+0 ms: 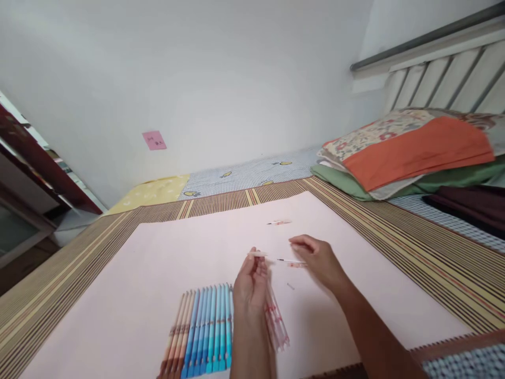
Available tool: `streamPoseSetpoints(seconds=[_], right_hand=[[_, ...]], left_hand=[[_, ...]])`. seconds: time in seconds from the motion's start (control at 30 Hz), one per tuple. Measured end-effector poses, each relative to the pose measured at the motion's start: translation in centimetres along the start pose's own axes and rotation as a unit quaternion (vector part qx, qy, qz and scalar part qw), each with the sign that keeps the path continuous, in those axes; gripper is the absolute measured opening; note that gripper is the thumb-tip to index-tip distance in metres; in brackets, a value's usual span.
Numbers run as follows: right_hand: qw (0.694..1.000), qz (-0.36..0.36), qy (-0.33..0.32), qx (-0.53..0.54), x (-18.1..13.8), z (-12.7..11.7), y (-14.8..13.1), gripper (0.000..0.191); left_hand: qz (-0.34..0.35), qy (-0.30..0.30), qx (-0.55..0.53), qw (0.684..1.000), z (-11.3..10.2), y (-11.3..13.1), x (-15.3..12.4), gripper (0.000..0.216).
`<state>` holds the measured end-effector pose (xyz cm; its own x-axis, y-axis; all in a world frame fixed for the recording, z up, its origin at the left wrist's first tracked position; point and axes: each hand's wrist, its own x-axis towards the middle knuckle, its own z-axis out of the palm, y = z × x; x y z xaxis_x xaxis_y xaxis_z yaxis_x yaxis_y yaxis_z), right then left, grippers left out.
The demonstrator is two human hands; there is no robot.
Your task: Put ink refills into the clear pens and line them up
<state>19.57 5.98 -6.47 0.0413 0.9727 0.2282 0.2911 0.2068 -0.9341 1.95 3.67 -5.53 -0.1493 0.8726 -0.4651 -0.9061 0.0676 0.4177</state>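
My left hand (252, 281) is closed, palm up, with a short whitish tube-like pen part (257, 254) held between thumb and fingers. To its right, my right hand (319, 258) hovers with bent fingers, thumb and forefinger close together; whatever lies between them is too small to make out. Under that hand is a thin pen refill (290, 260) with a dark tip, beside a clear piece with pink print (295, 265). Farther back lies another dark-tipped refill (276, 223). A tiny spring-like piece (291, 286) rests on the pale sheet (158, 263). Clear pink-marked tubes (278, 321) lie partly behind my left forearm.
A row of several pens (205, 326), brown through blue to turquoise, lies left of my left forearm. Beneath the sheet is a striped mat (394, 242). Folded bedding (418, 150) is piled at the back right, near dark cloth (469, 208). A wall (236, 79) closes the far side.
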Motion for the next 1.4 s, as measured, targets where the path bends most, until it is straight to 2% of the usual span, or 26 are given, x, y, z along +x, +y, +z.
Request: streamPoseSetpoints(seconds=[0.07,0.17,0.23,0.33,0.4,0.5,0.6,0.73,0.97,1.03,1.17,1.3,1.4], right_hand=[[0.996,0.02,0.047,-0.075,0.5,-1.8,2.2,0.021],[0.985,0.053,0.015,-0.164,0.6,-3.4,3.9,0.017],[0.98,0.05,-0.014,-0.19,0.2,-3.6,3.6,0.017],[0.981,0.016,-0.053,-0.184,-0.5,-2.6,1.7,0.017],[0.979,-0.004,-0.109,-0.172,-1.3,-1.3,0.4,0.016],[0.948,0.019,-0.234,-0.213,-2.8,1.0,-0.5,0.002],[0.914,0.037,-0.274,-0.298,-3.8,2.7,-0.4,0.013],[0.902,0.022,-0.267,-0.339,-4.0,3.4,-0.1,0.013],[0.919,0.0,-0.21,-0.335,-3.4,3.4,0.2,0.017],[0.943,-0.005,-0.173,-0.284,-3.0,3.1,-0.1,0.015],[0.988,-0.012,-0.111,-0.11,-2.2,2.2,-0.9,0.008],[0.996,-0.012,-0.082,-0.014,-2.0,2.1,-1.7,0.008],[0.997,-0.011,-0.077,0.011,-2.3,2.6,-2.3,0.009]], left_hand=[[-0.012,0.01,-0.033,0.999,0.0,0.7,0.1,0.022],[-0.013,0.012,-0.051,0.999,0.2,0.9,0.1,0.021],[-0.012,0.016,-0.051,0.999,0.3,0.7,0.1,0.02],[-0.016,0.019,-0.051,0.998,0.3,0.5,0.1,0.016],[-0.019,0.017,-0.053,0.998,0.3,0.5,0.1,0.014],[-0.017,0.018,-0.055,0.998,0.2,0.6,0.1,0.013],[-0.012,0.018,-0.053,0.998,0.1,0.6,0.1,0.012],[-0.008,0.018,-0.051,0.998,-0.2,0.6,0.3,0.011],[-0.015,0.018,-0.014,1.0,-0.5,1.0,0.3,0.012],[-0.015,-0.008,0.011,1.0,-0.3,0.9,-0.1,0.01],[-0.02,-0.1,0.067,0.993,0.2,0.3,-0.9,0.005],[0.031,-0.137,0.204,0.969,0.3,-0.8,-1.0,0.028],[0.072,-0.128,0.313,0.938,0.1,-1.3,-0.8,0.04]])
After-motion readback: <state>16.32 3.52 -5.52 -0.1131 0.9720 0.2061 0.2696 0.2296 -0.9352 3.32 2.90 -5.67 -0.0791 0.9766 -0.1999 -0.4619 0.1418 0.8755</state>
